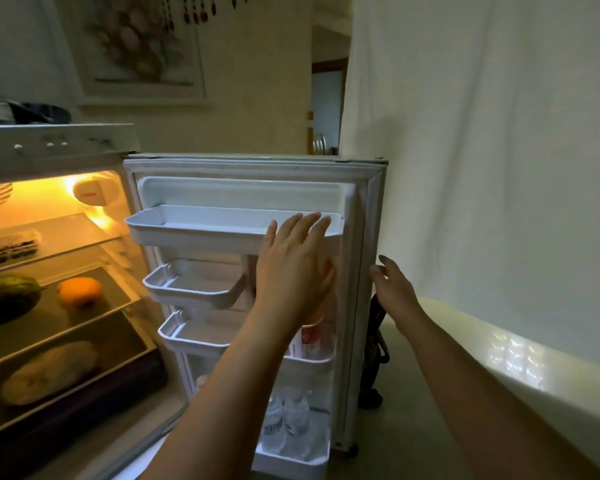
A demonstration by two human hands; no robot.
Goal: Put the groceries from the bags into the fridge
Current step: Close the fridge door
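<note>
- The left hand (291,271) was spread flat with fingers apart and nothing in it, up against the inside of the open fridge door (364,271), fingertips reaching the right end of the top door bin (194,233).
- The right hand (394,289) hung loose and empty too, fingers relaxed, just beside the door's outer right edge; whether it touched the edge could not be told.
- Partly hidden behind the left hand stood something orange and red in a door bin, too blurred to name.
- Lower down the door, clear water bottles (288,424) stood upright in the bottom bin (291,462).
- Two white bins on the left side of the door, the upper one (187,289) and the one below it (194,336), showed bare plastic.
- Over to the left, the lit fridge interior: a dark tray (7,251) on the upper glass shelf, a dark green vegetable (4,296) and an orange fruit (80,292) on the shelf beneath.
- Nearer still, a pale wrapped item (49,372) lay in the bottom drawer.
- A dark bag (374,344) sat on the floor to the right of the door, against a white curtain (482,150).
</note>
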